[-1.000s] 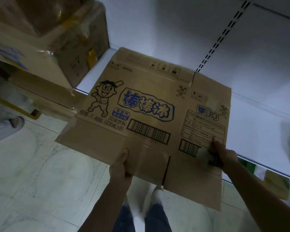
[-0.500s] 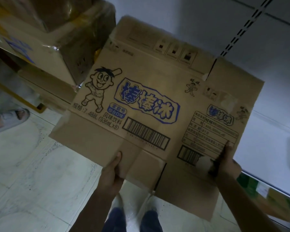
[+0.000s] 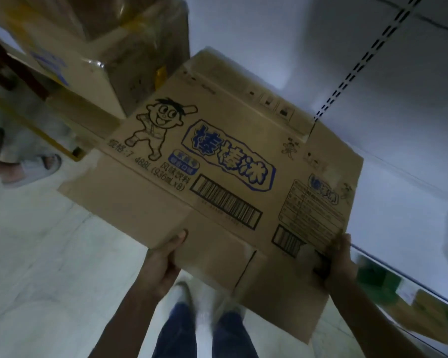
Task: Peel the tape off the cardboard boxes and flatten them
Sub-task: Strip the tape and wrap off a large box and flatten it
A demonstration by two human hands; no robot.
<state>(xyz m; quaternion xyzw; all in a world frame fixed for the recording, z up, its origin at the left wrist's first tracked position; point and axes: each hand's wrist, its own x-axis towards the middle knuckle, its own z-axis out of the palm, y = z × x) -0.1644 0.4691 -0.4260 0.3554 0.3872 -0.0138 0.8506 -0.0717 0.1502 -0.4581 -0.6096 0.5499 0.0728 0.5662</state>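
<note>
I hold a flattened brown cardboard box [image 3: 217, 161] in front of me, printed with a cartoon boy, blue lettering and barcodes. My left hand [image 3: 163, 259] grips its near edge, thumb on top. My right hand [image 3: 338, 262] grips the near right part, thumb on the printed face, and a dark object lies under its fingers; I cannot tell what it is. The box's flaps lie spread out flat and its far end points toward the white shelf.
A stack of taped cardboard boxes [image 3: 119, 55] stands at the upper left. A white shelf [image 3: 398, 125] with a slotted upright fills the right. Another person's foot in a slipper [image 3: 31, 166] is at left. Green and yellow packages [image 3: 404, 298] lie low right. My own feet stand on pale floor tiles.
The flattened box has tilted and swung up and away toward the shelf, with both hands keeping their grips. The view has shifted slightly.
</note>
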